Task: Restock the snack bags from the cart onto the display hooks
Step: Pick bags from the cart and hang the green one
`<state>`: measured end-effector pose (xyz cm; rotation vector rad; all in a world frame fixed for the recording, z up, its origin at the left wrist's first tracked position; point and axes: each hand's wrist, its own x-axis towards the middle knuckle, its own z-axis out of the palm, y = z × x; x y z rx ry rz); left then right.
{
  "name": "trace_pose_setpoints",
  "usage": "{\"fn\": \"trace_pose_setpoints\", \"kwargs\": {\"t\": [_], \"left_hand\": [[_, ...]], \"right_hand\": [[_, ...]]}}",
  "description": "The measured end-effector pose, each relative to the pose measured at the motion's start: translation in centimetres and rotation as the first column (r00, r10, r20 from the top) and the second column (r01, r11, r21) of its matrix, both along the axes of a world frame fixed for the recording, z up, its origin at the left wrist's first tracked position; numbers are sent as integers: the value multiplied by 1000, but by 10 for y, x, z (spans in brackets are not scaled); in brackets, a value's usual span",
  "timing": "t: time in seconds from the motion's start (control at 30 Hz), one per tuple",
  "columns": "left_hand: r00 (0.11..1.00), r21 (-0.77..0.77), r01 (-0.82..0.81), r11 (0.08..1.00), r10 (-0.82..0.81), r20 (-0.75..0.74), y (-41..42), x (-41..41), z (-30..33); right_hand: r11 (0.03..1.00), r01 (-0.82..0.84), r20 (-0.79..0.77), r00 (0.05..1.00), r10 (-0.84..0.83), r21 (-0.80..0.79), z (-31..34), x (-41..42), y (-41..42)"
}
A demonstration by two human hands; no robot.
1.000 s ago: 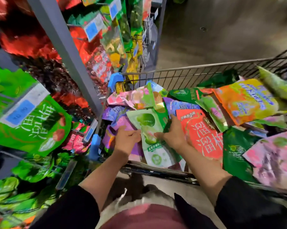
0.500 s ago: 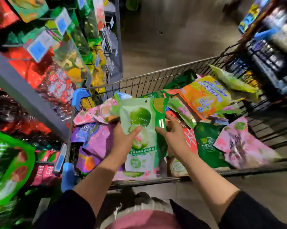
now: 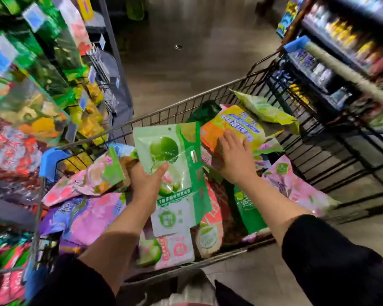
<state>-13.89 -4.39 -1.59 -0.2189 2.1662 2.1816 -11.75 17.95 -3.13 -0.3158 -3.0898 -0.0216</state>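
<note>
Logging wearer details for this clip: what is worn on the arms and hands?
Both arms wear black sleeves pushed up toward the elbows, leaving the forearms bare. The left hand and right hand are bare: no gloves, and no watch or rings visible.

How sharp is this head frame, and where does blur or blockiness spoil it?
Head view: centre fairly sharp, the left hand and its pale green bag readable; the hanging display bags at left smear into blocky patches; the shelf at right streaks with motion blur; wide-angle bending shows along the cart rim.
</note>
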Motion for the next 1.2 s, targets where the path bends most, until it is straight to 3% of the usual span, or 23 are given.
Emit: {"fn": "trace_pose_setpoints", "kwargs": {"t": [0.1, 0.2, 0.33, 0.47, 0.5, 0.57, 0.6, 0.67, 0.73, 0.83, 0.97, 1.1, 1.2], "left_hand": [[996, -8, -52, 999, 52, 77, -12, -1, -11], [986, -7, -92, 996, 93, 139, -26, -1, -17], [987, 30, -114, 993, 109, 120, -36, -1, -11], [993, 28, -75, 997, 72, 97, -44, 5, -5], [994, 10, -50, 999, 48, 98, -46, 7, -6], [993, -44, -11, 999, 16, 114, -48, 13, -10], [992, -66, -5, 998, 13, 122, -48, 17, -12], [990, -84, -9, 996, 20, 136, -48, 24, -19], [987, -87, -25, 996, 39, 155, -49, 28, -24], [983, -112, -36, 993, 56, 173, -49, 28, -25], [985, -152, -27, 988, 52, 166, -46, 24, -26], [987, -197, -51, 979, 80, 138, -42, 28, -24], [989, -181, -91, 979, 110, 100, -41, 33, -24]], "right_hand": [[1000, 15, -27, 1000, -14, 17, -15, 0, 2], [997, -39, -168, 985, 27, -64, -21, 4, 9], [957, -283, -276, 927, 254, -71, -27, 31, -2], [854, -505, -144, 861, 489, -123, -31, 67, -44], [866, -467, -128, 884, 450, -178, -27, 68, -50], [894, -239, -190, 966, 178, -379, -14, 60, -53], [895, -132, -277, 961, 10, -426, -10, 53, -49], [905, 64, -455, 848, -271, -420, -4, 34, -31], [857, 245, -366, 825, -430, -453, 2, 14, -13], [891, 277, -221, 902, -370, -359, 1, -16, 9], [868, 262, -130, 930, -345, -422, 3, -39, 23], [757, 304, 3, 929, -371, -579, -1, -47, 32], [683, 230, -26, 939, -342, -693, -4, -47, 34]]}}
